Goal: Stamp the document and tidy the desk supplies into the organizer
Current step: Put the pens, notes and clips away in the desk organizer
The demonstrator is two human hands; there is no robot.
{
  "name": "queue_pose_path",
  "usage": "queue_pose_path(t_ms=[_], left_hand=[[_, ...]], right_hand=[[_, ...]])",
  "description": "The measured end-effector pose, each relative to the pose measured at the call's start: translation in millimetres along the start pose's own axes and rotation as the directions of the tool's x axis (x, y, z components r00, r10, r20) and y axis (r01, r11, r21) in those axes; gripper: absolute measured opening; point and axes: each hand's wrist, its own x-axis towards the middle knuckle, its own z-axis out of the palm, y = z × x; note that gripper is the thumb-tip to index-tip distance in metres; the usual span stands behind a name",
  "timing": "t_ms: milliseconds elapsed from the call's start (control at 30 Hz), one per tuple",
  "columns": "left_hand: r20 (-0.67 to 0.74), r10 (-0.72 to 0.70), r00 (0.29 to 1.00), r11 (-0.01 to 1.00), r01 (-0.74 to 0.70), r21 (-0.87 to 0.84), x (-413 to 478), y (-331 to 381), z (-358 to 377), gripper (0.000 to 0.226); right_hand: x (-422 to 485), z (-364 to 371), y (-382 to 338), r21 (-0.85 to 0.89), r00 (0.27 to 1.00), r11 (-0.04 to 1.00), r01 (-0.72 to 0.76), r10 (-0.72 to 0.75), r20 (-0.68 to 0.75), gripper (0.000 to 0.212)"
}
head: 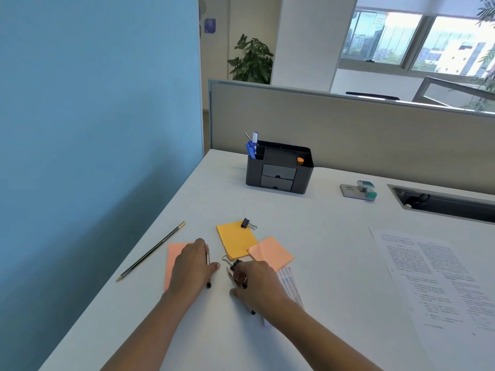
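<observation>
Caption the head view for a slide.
Left hand on a pen, right hand gripping a binder clip, organizer beyond.

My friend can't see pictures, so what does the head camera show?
Two hands work on a white desk: the left hand lies over a pen and a pink note, the right hand pinches a binder clip. Farther back stand a black organizer and a stamp; a printed document lies to the right.

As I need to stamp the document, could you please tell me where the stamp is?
In the head view, the stamp sits far right on the desk, between the black organizer to its left and the cable slot.
</observation>
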Motion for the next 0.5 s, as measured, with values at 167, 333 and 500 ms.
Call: queue_pose_path(t_ms=[167,333,500], left_hand=[[0.006,0.037,0.999,0.996,-0.038,0.084,-2.3,3.8,-1.6,0.022],[0.001,0.071,0.998,0.975,-0.069,0.213,-5.7,9.7,-1.9,0.016],[0.025,0.055,0.998,0.97,-0.059,0.237,-9.4,17.5,-5.3,0.025]], right_hand=[[1.2,2.9,-3.2,0.021,0.998,0.999,-0.046,0.047,-0.034,0.025],[3.9,3.6,-8.8,0.018,0.995,0.997,-0.071,0.072,-0.066,0.022],[5.6,1.2,-12.6,0.031,0.994,0.994,-0.105,0.105,-0.009,0.028]])
